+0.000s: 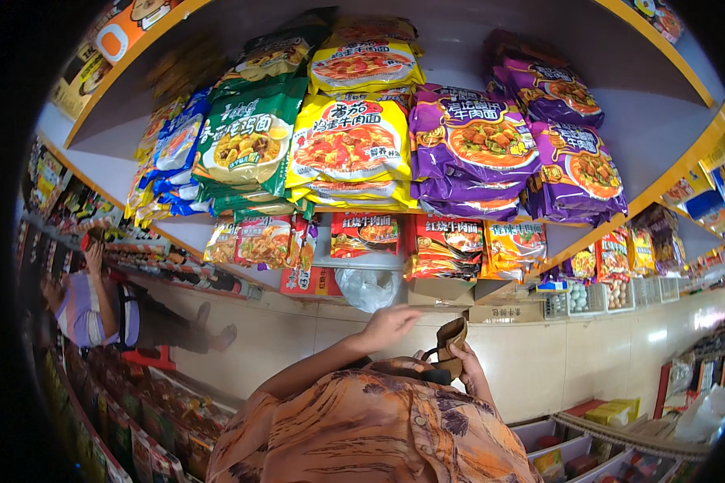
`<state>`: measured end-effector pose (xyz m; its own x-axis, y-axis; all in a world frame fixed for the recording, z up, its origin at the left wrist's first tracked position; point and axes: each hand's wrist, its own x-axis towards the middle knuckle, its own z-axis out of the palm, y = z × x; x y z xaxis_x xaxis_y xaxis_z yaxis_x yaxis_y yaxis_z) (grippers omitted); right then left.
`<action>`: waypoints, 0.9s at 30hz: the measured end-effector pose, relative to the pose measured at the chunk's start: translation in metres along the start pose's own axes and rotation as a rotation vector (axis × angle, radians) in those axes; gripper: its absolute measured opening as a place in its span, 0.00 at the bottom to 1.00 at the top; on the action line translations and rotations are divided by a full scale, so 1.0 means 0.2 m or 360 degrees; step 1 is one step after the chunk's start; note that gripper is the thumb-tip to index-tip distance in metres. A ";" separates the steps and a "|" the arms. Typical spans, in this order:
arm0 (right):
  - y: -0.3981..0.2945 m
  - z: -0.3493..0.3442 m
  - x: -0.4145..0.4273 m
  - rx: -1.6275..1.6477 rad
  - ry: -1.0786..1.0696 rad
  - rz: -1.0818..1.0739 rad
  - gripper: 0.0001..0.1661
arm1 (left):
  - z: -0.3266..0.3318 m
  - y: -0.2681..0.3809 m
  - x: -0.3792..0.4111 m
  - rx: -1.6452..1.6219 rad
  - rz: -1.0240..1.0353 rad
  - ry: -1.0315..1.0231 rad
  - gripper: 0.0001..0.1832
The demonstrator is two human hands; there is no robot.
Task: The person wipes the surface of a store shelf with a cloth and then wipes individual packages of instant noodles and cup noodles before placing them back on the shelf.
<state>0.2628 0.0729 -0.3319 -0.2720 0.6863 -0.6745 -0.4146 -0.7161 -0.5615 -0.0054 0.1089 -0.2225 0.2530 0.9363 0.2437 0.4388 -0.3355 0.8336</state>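
My left hand (393, 328) is raised in front of my chest, fingers loosely extended, with nothing seen in it. To its right, my right hand (472, 365) grips a brown cloth or leather item (451, 335), perhaps a glove or pouch, which has a dark strap. Past both hands stands a shelf of instant noodle packets: green packets (244, 142), yellow packets (351, 142) and purple packets (477, 136) in stacks. Red noodle packets (447, 238) lie on the shelf below.
A clear plastic bag (368, 287) and cardboard boxes (440, 291) are under the shelves. Egg baskets (580, 299) stand at the right. A person (99, 308) is in the aisle at the left, beside a red stool (150, 357). Low display bins (571, 450) are at the lower right.
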 end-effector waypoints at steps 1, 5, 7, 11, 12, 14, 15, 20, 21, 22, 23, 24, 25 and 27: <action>-0.02 -0.03 0.00 -0.0012 -0.0015 0.0016 0.27 | 0.02 0.00 -0.05 0.0045 -0.0033 -0.0060 0.09; -0.10 -0.12 0.03 -0.0069 -0.0124 0.0074 0.27 | 0.09 0.07 -0.14 -0.0017 -0.0518 -0.0077 0.08; -0.11 -0.14 0.02 -0.0127 -0.0130 0.0101 0.26 | 0.12 0.05 -0.19 0.0029 -0.0583 -0.0074 0.09; -0.12 -0.17 0.08 -0.0291 -0.0235 0.0145 0.29 | 0.16 0.04 -0.26 0.0264 -0.0700 -0.0173 0.09; -0.14 -0.12 0.04 -0.0320 -0.0242 0.0162 0.28 | 0.18 -0.01 -0.31 0.0273 -0.0615 -0.0111 0.10; -0.15 -0.07 0.05 -0.0379 -0.0305 0.0156 0.27 | 0.19 -0.05 -0.35 0.0141 -0.0666 0.0029 0.12; -0.13 -0.06 0.08 -0.0390 -0.0341 0.0146 0.27 | 0.17 -0.04 -0.34 0.0072 -0.0684 0.0092 0.14; -0.03 0.03 0.09 -0.0386 -0.0322 0.0162 0.28 | 0.09 -0.20 -0.38 -0.0027 -0.0418 0.0502 0.21; -0.01 0.03 0.09 -0.0394 -0.0314 0.0159 0.28 | 0.09 -0.31 -0.41 -0.0237 -0.0536 0.0582 0.20; -0.01 0.08 0.06 -0.0440 -0.0296 0.0159 0.28 | 0.05 -0.41 -0.44 -0.0450 -0.0662 0.0665 0.18; 0.00 0.13 0.04 -0.0489 -0.0282 0.0163 0.27 | 0.00 -0.46 -0.47 -0.0665 -0.0792 0.0748 0.17; 0.01 0.18 0.01 -0.0544 -0.0265 0.0154 0.27 | -0.10 -0.47 -0.48 -0.0775 -0.0864 0.0854 0.16; 0.01 0.23 0.00 -0.0590 -0.0242 0.0135 0.27 | -0.22 -0.48 -0.48 -0.0887 -0.0929 0.0947 0.15; 0.03 0.25 0.03 -0.0609 -0.0312 0.0164 0.26 | -0.46 -0.45 -0.51 -0.1249 -0.1044 0.1232 0.13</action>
<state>0.2153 0.0791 -0.3158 -0.4700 0.5936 -0.6533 -0.0354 -0.7522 -0.6580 -0.1502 0.0529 -0.2770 -0.4970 0.8072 -0.3186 -0.4001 0.1126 0.9095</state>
